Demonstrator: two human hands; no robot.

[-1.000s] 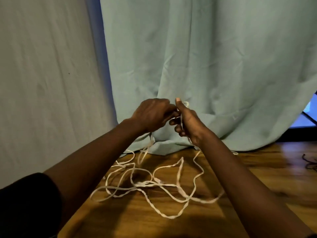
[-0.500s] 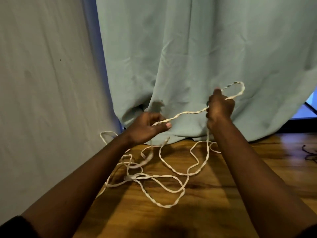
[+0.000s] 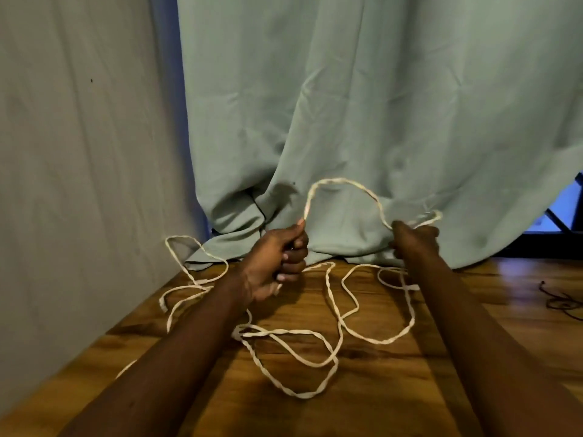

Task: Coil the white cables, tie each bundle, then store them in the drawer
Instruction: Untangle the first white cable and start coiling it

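Note:
A long white twisted cable [image 3: 340,342] sprawls in loose loops over the wooden table [image 3: 362,411]. My left hand [image 3: 277,260] grips one stretch of it, thumb on top. My right hand [image 3: 415,239] holds the cable further along, with a small loop sticking out to its right. Between the two hands the cable rises in an arch in front of the curtain. The rest trails down from both hands onto the table. No drawer is in view.
A pale green curtain [image 3: 378,121] hangs behind the table and bunches on its far edge. A grey wall [image 3: 79,184] bounds the left side. A thin dark cord [image 3: 564,302] lies at the table's right edge.
My hands went from touching to well apart. Since half a second ago the right hand has dropped, and the cable between the hands has gone from a sagging line to a raised arch.

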